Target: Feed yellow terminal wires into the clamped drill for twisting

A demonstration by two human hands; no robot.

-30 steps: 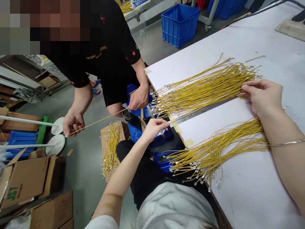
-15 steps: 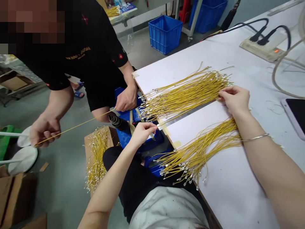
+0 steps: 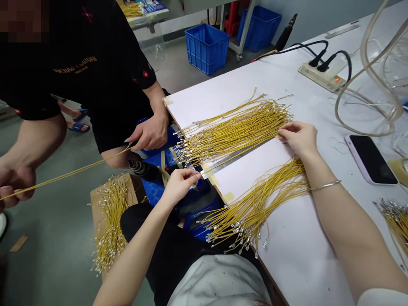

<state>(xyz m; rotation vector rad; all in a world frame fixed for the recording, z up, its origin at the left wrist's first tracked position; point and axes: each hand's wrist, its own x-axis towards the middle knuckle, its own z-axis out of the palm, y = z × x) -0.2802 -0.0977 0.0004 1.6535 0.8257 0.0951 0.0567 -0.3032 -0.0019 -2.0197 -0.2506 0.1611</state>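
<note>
One yellow wire [image 3: 228,161] runs taut along a grey metal strip [image 3: 251,152] like a ruler, at the table edge. My left hand [image 3: 181,185] is closed in a pinch on its near end, just off the edge. With thumb and fingers together, my right hand [image 3: 300,138] pinches the far end; the tip is hidden. Beyond the strip lies a thick bundle of yellow wires [image 3: 236,131] with metal terminals at the ends. A looser bundle of wires [image 3: 270,191] lies nearer me, partly beneath my right forearm, its terminals overhanging the edge.
At left, a co-worker's hands [image 3: 153,131] stretch yellow wire [image 3: 70,173]. More wires [image 3: 111,221] lie on cardboard below. A power strip [image 3: 321,76], pale tubing [image 3: 339,102], phone [image 3: 371,159] and another wire bundle [image 3: 397,221] are on the right. A blue crate [image 3: 207,51] stands behind.
The view has shifted right, bringing more of the table's right side into sight. Both my hands keep their pinch on the wire. The co-worker's stretched wire now shows as two strands.
</note>
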